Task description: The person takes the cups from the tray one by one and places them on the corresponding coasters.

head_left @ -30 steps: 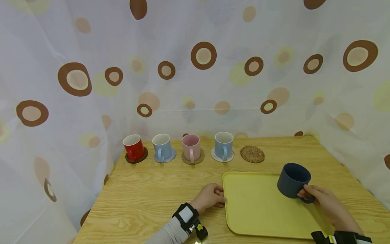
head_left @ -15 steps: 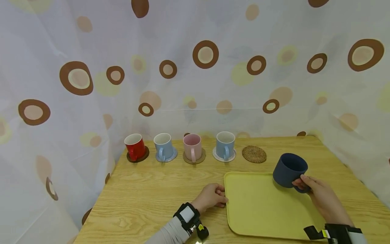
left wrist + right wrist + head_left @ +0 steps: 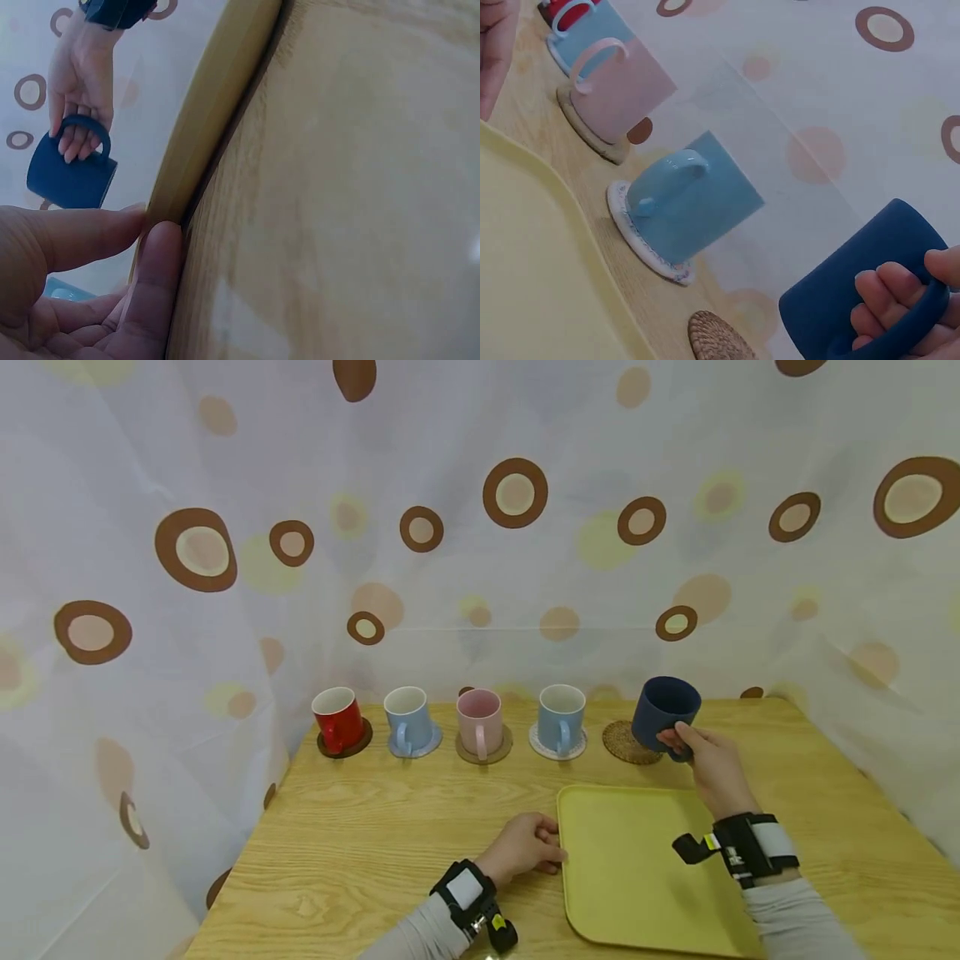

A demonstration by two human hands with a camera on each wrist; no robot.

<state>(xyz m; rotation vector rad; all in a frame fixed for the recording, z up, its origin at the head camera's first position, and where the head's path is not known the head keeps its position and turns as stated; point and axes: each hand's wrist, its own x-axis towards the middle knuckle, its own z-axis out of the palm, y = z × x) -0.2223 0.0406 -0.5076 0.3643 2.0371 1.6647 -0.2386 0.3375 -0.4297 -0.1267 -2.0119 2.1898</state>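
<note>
My right hand grips the handle of a dark navy mug and holds it in the air. In the head view the mug overlaps the right part of a round woven coaster; the right wrist view shows them apart. My left hand is at the left edge of a yellow tray. Seen from the left wrist, its thumb and index finger pinch the tray's rim. A blue mug stands on a white lacy coaster, left of the woven one.
Further left, a pink mug, a light blue mug and a red mug stand in a row, each on its own coaster. A patterned curtain hangs behind the wooden table.
My right hand has carried the navy mug from above the tray up and to the left, over toward the woven coaster. The left hand keeps its place at the tray's edge.
</note>
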